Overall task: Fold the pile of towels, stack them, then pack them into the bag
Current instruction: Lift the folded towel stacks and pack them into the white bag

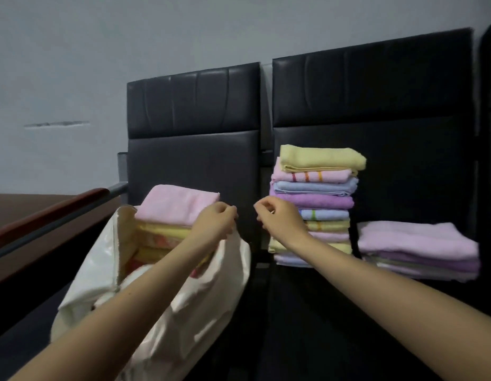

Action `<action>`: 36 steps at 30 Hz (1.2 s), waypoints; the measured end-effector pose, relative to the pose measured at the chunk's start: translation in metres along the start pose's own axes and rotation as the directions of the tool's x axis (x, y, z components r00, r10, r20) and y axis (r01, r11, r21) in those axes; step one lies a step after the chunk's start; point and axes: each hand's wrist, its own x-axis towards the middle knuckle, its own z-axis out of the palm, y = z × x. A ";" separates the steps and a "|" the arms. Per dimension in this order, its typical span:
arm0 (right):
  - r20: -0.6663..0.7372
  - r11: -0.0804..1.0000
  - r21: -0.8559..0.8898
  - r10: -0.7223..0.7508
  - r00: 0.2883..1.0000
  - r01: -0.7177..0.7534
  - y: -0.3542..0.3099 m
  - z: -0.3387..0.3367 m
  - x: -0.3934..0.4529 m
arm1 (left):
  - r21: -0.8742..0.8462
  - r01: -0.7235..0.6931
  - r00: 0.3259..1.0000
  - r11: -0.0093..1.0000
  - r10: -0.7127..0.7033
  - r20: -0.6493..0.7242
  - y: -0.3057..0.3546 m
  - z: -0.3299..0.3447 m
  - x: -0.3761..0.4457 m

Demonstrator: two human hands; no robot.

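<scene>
A white zip bag (219, 284) stands open on the left black seat. A stack of folded towels fills it, topped by a pink towel (178, 203) that rises above the rim. My left hand (215, 220) hovers at the pink towel's right corner, over the bag's right rim, fingers loosely curled with nothing seen in them. My right hand (277, 218) hangs in the air between the bag and a tall stack of folded towels (318, 193); it is loosely curled and holds nothing. A lower stack of lilac and pale towels (417, 248) lies to the right.
Both stacks sit on the right black seat (307, 312), against padded black backrests (376, 86). A red-brown armrest rail (46, 213) runs along the left of the bag. A grey wall is behind.
</scene>
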 end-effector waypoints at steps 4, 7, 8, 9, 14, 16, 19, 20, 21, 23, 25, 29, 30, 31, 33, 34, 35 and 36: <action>-0.280 0.989 -0.099 0.077 0.957 -0.108 0.070 -0.113 -0.027 | -0.040 -0.078 0.971 0.996 0.085 0.223 0.033 0.093 -0.017; -0.450 0.939 -0.147 0.217 0.866 -0.311 0.126 -0.198 -0.038 | 0.053 -0.121 0.919 0.991 0.092 0.384 0.049 0.171 -0.026; -0.478 0.902 -0.169 0.279 0.833 -0.398 0.145 -0.221 -0.039 | 0.098 -0.142 0.906 0.985 0.090 0.413 0.051 0.196 -0.028; -0.495 0.854 -0.190 0.342 0.798 -0.484 0.161 -0.242 -0.039 | 0.121 -0.135 0.899 0.983 0.070 0.432 0.051 0.217 -0.030; -0.303 0.637 0.078 0.748 0.591 -0.767 0.213 -0.284 -0.030 | -0.181 0.312 0.871 0.933 -0.205 0.446 0.044 0.295 -0.023; -0.068 0.556 0.244 0.827 0.558 -0.794 0.215 -0.280 -0.029 | -0.303 0.433 0.853 0.849 -0.277 0.442 0.049 0.313 -0.020; 0.061 0.538 0.166 0.831 0.554 -0.826 0.222 -0.277 -0.027 | -0.361 0.544 0.810 0.758 -0.360 0.463 0.059 0.322 -0.010; 0.069 0.544 0.162 0.826 0.559 -0.824 0.224 -0.277 -0.028 | -0.354 0.582 0.782 0.732 -0.386 0.489 0.061 0.323 -0.007; 0.095 0.538 0.187 0.822 0.561 -0.822 0.226 -0.278 -0.029 | -0.349 0.609 0.758 0.713 -0.392 0.521 0.060 0.323 -0.005; 0.144 0.500 0.331 0.811 0.566 -0.800 0.232 -0.283 -0.035 | -0.295 0.617 0.727 0.730 -0.385 0.569 0.058 0.322 -0.009; 0.196 0.461 0.412 0.798 0.571 -0.786 0.233 -0.284 -0.048 | -0.195 0.616 0.686 0.763 -0.398 0.609 0.052 0.319 -0.011; 0.180 0.574 0.307 0.748 0.639 -0.759 0.228 -0.277 -0.086 | -0.201 0.543 0.684 0.815 -0.291 0.670 0.039 0.290 -0.026; 0.150 0.583 0.322 0.747 0.648 -0.746 0.223 -0.271 -0.097 | -0.275 0.517 0.722 0.811 -0.240 0.649 0.038 0.284 -0.038; 0.132 0.586 0.339 0.745 0.654 -0.736 0.219 -0.263 -0.108 | -0.334 0.480 0.799 0.811 -0.249 0.547 0.035 0.290 -0.050; 0.122 0.600 0.339 0.736 0.666 -0.724 0.210 -0.247 -0.127 | -0.499 0.171 0.984 0.849 -0.128 0.120 0.012 0.284 -0.061; 0.135 0.606 0.336 0.727 0.673 -0.722 0.207 -0.239 -0.133 | -0.434 0.076 0.985 0.898 -0.135 -0.106 0.005 0.285 -0.069; 0.156 0.607 0.310 0.726 0.669 -0.731 0.200 -0.232 -0.135 | -0.421 0.169 0.985 0.891 -0.160 0.057 -0.004 0.271 -0.075; 0.187 0.619 0.262 0.720 0.668 -0.740 0.193 -0.226 -0.134 | -0.408 0.331 0.888 0.851 -0.135 0.441 -0.008 0.252 -0.077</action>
